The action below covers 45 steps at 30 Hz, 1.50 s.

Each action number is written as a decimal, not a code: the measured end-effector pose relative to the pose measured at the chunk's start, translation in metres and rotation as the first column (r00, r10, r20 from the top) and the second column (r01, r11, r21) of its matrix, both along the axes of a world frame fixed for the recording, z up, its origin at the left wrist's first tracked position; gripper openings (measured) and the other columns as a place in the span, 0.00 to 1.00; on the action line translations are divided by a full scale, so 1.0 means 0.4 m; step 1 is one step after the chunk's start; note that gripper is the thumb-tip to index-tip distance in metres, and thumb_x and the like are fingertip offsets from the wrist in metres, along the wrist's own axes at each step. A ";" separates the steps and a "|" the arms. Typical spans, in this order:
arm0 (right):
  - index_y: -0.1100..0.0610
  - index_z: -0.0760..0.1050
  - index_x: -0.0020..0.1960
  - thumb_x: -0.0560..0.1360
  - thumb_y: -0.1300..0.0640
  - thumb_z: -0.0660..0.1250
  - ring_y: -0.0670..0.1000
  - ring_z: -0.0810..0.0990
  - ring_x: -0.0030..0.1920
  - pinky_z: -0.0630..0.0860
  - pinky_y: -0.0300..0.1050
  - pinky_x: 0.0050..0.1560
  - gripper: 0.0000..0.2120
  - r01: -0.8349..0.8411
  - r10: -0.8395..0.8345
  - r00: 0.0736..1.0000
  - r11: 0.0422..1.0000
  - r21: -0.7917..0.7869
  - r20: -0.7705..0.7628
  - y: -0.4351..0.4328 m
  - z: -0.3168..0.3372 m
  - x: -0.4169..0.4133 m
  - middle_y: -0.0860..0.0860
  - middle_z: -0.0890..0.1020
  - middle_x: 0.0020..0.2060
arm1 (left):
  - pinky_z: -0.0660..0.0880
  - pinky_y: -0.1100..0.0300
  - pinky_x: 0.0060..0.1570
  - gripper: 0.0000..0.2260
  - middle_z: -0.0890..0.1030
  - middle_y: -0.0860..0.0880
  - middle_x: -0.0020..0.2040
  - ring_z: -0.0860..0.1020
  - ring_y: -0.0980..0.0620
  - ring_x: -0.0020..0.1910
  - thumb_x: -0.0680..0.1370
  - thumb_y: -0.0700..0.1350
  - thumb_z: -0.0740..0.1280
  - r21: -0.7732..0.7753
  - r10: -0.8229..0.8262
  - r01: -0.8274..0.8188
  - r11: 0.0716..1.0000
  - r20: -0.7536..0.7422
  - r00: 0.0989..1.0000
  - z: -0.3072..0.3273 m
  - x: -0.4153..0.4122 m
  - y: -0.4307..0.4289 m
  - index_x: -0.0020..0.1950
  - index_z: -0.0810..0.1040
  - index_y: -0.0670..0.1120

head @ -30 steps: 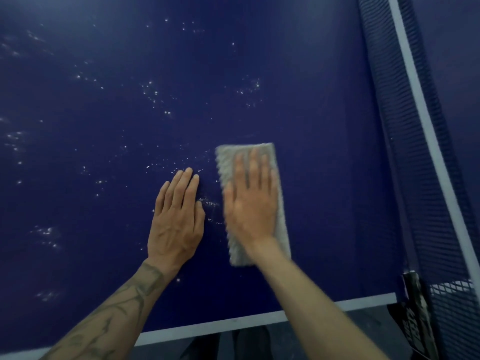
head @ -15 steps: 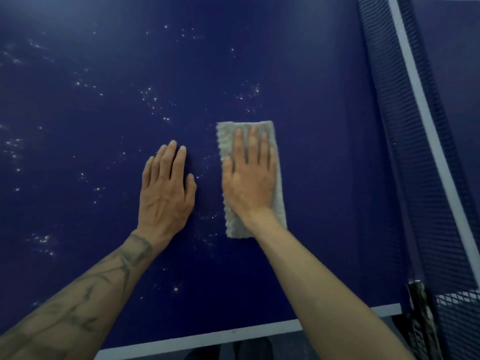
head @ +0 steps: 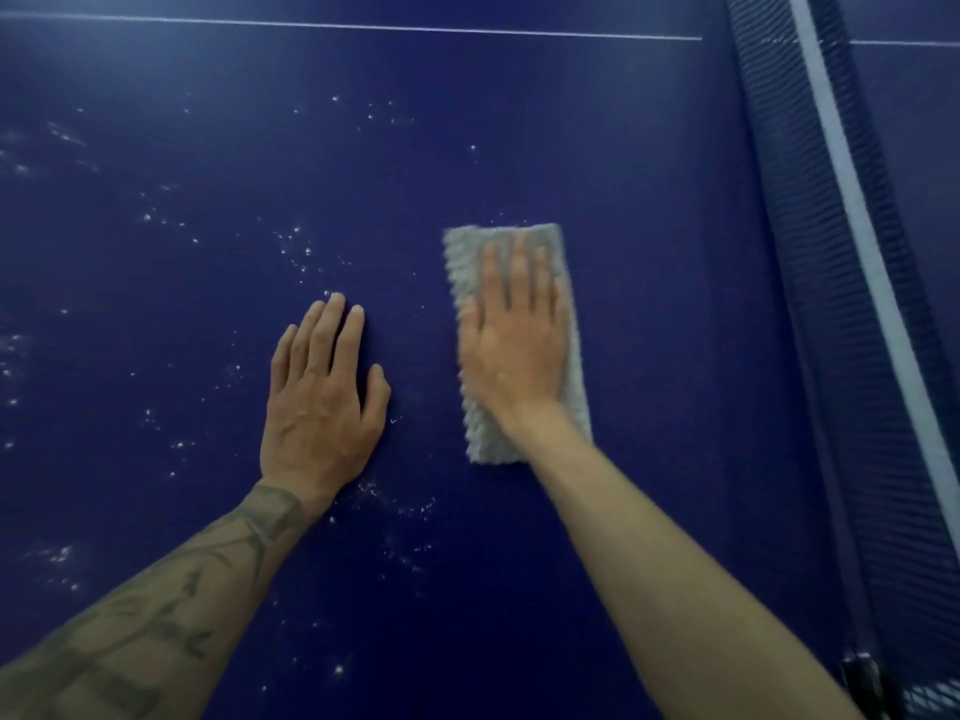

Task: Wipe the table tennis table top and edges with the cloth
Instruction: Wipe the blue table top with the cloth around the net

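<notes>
Blue table top [head: 649, 314] is speckled white left of the cloth [head: 519, 345] — open blue runs from it to the net [head: 852, 304]. Right hand [head: 514, 345] presses flat on the cloth; left hand [head: 322, 402] lies flat on the table just left of it.

Dim, bluish light over everything. A dark mesh net [head: 800, 252] with a white top band [head: 857, 252] runs down the right, and its clamp [head: 862, 683] sits bottom right.

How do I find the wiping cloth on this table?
Start at the big dark blue table top and find the net on the right. Just left of it, the right hand presses flat on the cloth. It is the only pale grey, fuzzy rectangle; the left hand rests on bare table.
</notes>
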State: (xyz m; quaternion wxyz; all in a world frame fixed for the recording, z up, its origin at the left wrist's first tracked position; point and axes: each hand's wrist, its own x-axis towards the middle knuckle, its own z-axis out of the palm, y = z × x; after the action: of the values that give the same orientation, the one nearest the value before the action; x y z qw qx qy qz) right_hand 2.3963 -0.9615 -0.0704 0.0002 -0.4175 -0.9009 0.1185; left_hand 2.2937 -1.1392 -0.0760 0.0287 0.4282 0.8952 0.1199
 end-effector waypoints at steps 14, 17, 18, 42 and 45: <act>0.53 0.41 0.87 0.88 0.45 0.46 0.57 0.41 0.86 0.44 0.60 0.84 0.31 0.053 -0.053 0.999 0.999 -0.007 0.007 0.124 0.008 -0.149 0.55 0.43 0.87 | 0.54 0.43 0.83 0.27 0.61 0.43 0.83 0.57 0.44 0.84 0.84 0.50 0.57 -0.002 0.008 -0.008 1.000 0.017 1.000 -0.010 -0.011 0.001 0.82 0.63 0.41; 0.53 0.46 0.88 0.88 0.45 0.47 0.56 0.41 0.86 0.46 0.59 0.85 0.31 -0.263 0.263 0.964 0.965 0.019 -0.025 -0.007 -0.002 -0.126 0.54 0.45 0.87 | 0.53 0.43 0.83 0.28 0.61 0.43 0.84 0.57 0.44 0.84 0.84 0.50 0.56 -0.008 0.001 -0.001 1.000 0.012 1.000 -0.009 -0.010 -0.001 0.82 0.63 0.41; 0.53 0.47 0.88 0.88 0.46 0.48 0.55 0.42 0.86 0.47 0.59 0.85 0.30 -0.322 0.322 0.946 0.947 0.017 -0.021 -0.028 -0.005 -0.094 0.54 0.46 0.87 | 0.54 0.43 0.83 0.28 0.61 0.42 0.84 0.57 0.44 0.84 0.84 0.50 0.57 -0.011 0.001 -0.001 1.000 0.010 1.000 -0.008 -0.010 -0.001 0.82 0.63 0.41; 0.51 0.43 0.88 0.88 0.45 0.46 0.56 0.43 0.86 0.43 0.59 0.85 0.31 -0.003 0.003 0.999 1.000 -0.005 0.032 0.316 0.028 -0.345 0.54 0.45 0.87 | 0.57 0.40 0.81 0.27 0.62 0.41 0.83 0.58 0.43 0.84 0.84 0.50 0.57 -0.042 0.001 0.000 0.999 0.026 1.000 -0.009 -0.014 0.004 0.82 0.64 0.40; 0.52 0.45 0.88 0.87 0.45 0.45 0.56 0.44 0.86 0.43 0.58 0.85 0.31 -0.276 0.275 0.961 0.961 0.018 0.035 0.206 0.026 -0.346 0.54 0.46 0.87 | 0.58 0.40 0.81 0.27 0.61 0.41 0.84 0.58 0.43 0.84 0.84 0.50 0.56 -0.049 -0.005 0.006 0.999 0.016 1.000 -0.010 -0.013 0.001 0.82 0.64 0.40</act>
State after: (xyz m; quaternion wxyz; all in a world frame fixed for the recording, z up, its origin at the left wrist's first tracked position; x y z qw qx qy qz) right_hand 2.2579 -0.8791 -0.0602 -0.0261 -0.2900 -0.9514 0.1006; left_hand 2.2886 -1.1389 -0.0799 0.0464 0.4287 0.8965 0.1013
